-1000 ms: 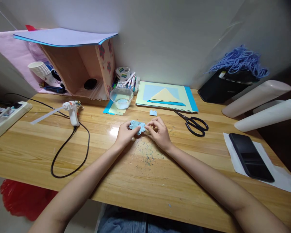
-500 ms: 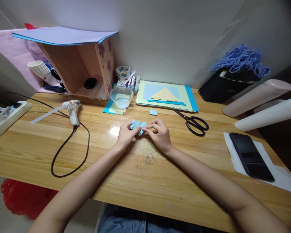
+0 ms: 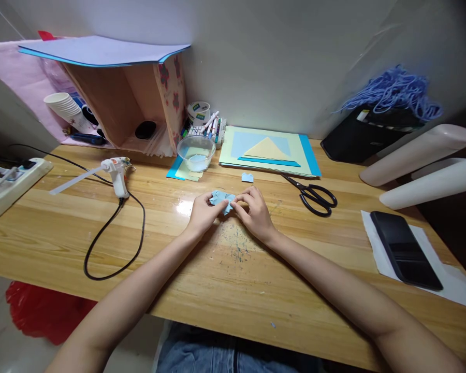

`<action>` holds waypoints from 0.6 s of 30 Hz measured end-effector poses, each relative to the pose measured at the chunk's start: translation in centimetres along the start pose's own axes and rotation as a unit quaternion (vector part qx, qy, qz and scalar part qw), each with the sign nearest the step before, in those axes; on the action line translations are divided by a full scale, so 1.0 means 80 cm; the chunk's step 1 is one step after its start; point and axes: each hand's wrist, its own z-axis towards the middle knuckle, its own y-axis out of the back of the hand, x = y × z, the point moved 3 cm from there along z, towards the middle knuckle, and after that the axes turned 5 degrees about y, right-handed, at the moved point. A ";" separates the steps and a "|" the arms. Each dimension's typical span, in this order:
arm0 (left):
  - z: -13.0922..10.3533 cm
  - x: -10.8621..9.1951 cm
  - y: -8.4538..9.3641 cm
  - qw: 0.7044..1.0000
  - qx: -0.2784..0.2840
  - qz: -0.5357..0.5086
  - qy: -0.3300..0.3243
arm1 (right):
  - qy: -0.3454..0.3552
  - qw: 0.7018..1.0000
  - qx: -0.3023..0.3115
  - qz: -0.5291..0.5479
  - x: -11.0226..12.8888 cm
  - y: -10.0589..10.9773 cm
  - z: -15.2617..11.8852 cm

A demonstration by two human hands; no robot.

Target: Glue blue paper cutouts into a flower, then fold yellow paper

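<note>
A light-blue folded paper piece point(image 3: 219, 197) with several points is held between my two hands, just above the wooden table. My left hand point(image 3: 205, 211) grips its left side, thumb on top and fingers behind or under it. At the right edge, my right hand point(image 3: 253, 210) pinches the paper between thumb and index finger. Beyond my right hand lies a small light-blue paper piece point(image 3: 247, 177) with a notched top edge. Black-handled scissors point(image 3: 317, 199) rest to the right of that piece.
A white glue gun point(image 3: 118, 178) with a looping black cord stands at left. Behind my hands are a clear plastic bowl point(image 3: 196, 152), markers point(image 3: 209, 128) and stacked coloured paper point(image 3: 227, 150). A phone point(image 3: 406, 250) lies at right near white rolls point(image 3: 419, 154). An open box point(image 3: 169, 106) stands back left.
The camera view has shifted slightly. Both hands keep their hold on the folded paper, with only a small movement of the right fingers at its edge.
</note>
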 end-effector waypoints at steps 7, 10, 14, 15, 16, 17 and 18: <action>0.002 0.000 0.003 0.999 -0.014 0.032 -0.014 | -0.038 0.998 -0.008 0.041 -0.002 0.000 -0.001; 0.003 0.002 0.004 0.999 -0.027 0.045 -0.008 | -0.064 0.995 -0.028 0.071 -0.005 0.003 0.000; 0.004 0.003 0.004 0.999 -0.022 0.035 -0.007 | -0.056 0.994 -0.038 0.086 -0.005 0.005 0.000; 0.004 0.003 0.004 0.999 -0.019 0.033 -0.009 | -0.053 0.994 -0.037 0.084 -0.005 0.005 0.000; 0.004 0.003 0.003 0.999 -0.017 0.033 -0.013 | -0.051 0.995 -0.034 0.082 -0.006 0.004 0.000; 0.003 0.003 0.003 0.999 -0.016 0.034 -0.019 | -0.051 0.995 -0.032 0.079 -0.006 0.004 0.000; 0.003 0.002 0.003 0.999 -0.015 0.035 -0.026 | -0.051 0.995 -0.029 0.076 -0.006 0.003 0.000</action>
